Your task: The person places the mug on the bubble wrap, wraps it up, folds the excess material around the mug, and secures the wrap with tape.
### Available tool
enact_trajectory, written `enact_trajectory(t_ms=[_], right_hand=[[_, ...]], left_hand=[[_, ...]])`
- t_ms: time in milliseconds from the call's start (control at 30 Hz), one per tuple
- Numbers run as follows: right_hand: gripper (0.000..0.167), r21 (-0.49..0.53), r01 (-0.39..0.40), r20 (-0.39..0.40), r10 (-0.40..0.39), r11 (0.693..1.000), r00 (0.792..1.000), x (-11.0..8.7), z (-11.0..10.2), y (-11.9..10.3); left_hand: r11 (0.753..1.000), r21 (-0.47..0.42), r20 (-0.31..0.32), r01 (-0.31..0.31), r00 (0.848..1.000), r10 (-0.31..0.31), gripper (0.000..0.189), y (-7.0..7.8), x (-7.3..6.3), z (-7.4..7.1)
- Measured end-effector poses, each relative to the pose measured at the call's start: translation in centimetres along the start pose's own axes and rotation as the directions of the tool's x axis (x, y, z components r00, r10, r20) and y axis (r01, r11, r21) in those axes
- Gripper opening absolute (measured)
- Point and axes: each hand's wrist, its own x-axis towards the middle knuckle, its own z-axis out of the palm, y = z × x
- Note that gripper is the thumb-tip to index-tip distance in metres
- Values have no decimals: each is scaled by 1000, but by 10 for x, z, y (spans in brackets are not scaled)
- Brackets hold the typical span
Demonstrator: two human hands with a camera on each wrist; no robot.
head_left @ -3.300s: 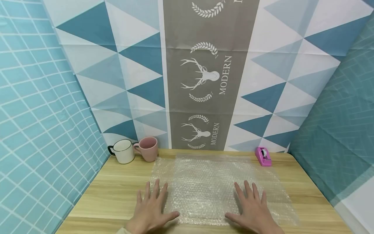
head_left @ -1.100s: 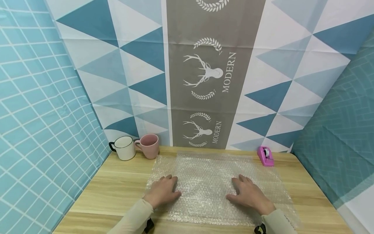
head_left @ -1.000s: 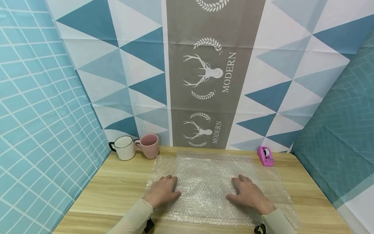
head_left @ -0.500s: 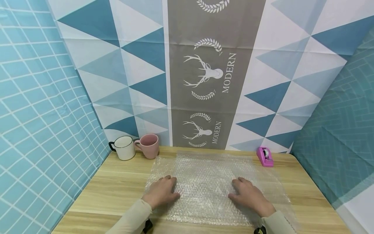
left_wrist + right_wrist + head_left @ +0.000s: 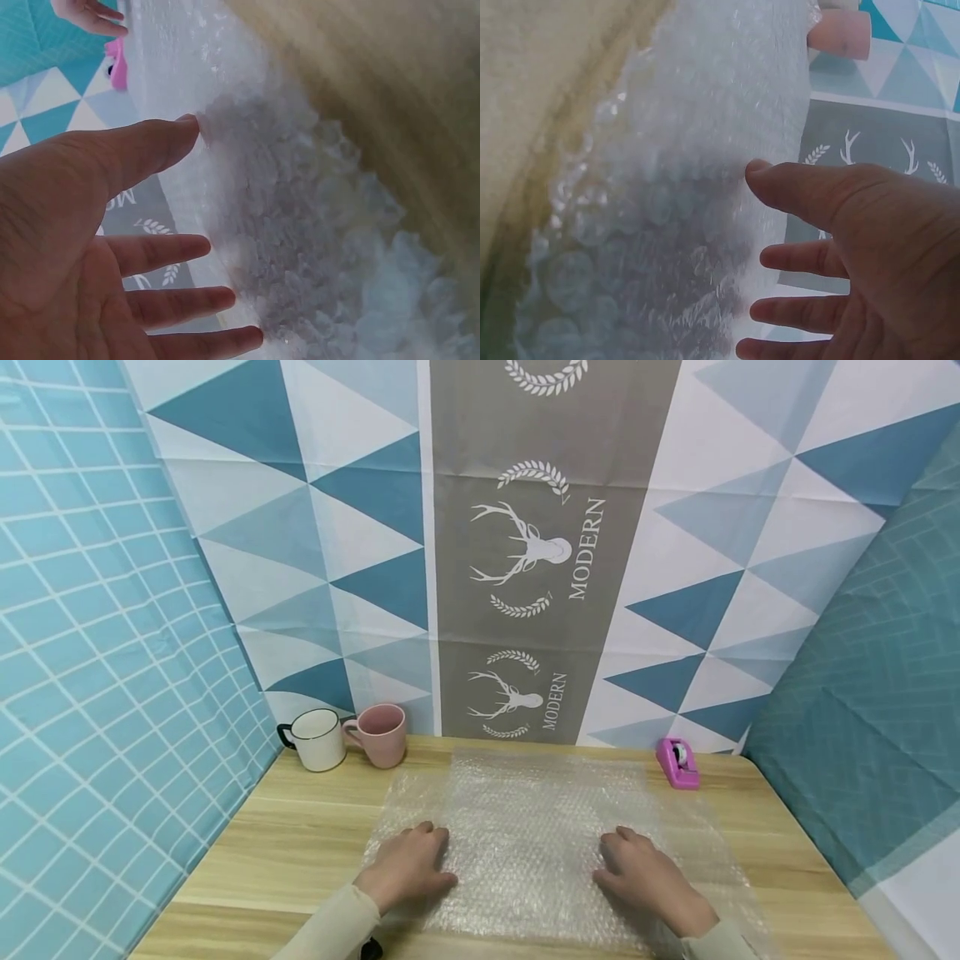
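Note:
A sheet of clear bubble wrap (image 5: 532, 843) lies spread over the middle of the wooden table. My left hand (image 5: 408, 866) rests its fingertips on the left part of the sheet, and my right hand (image 5: 645, 872) does the same on the right part. Seen from the left wrist, the thumb and fingers of the left hand (image 5: 112, 240) are spread apart and touch the wrap with nothing between them. From the right wrist, the right hand (image 5: 855, 262) likewise has its fingers extended onto the bubble wrap (image 5: 690, 187).
At the table's back left stand a white mug (image 5: 318, 742) with a black handle and a pink mug (image 5: 381, 737). A pink tape dispenser (image 5: 678, 764) sits at the back right. Patterned cloth walls (image 5: 517, 610) enclose the wooden table (image 5: 277, 827) at the back and sides.
My hands first lay flat with fingers spread, then the fingers drew in and the wrists rose. In the last half second both hands shifted slightly toward me. The bubble wrap stays spread out.

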Motion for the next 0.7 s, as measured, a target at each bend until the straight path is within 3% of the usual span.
enact_trajectory(t_ms=[200,700], right_hand=[[48,1,-33,56,33,999,998,-3,-1,-2],[51,-15,-23,26,23,1000,999,-15,3,-8]], left_hand=[[1000,-13,15,17,1000,-16,55,0,-7,0],[1000,1,-3,11,1000,-11,59,0,-20,6]])
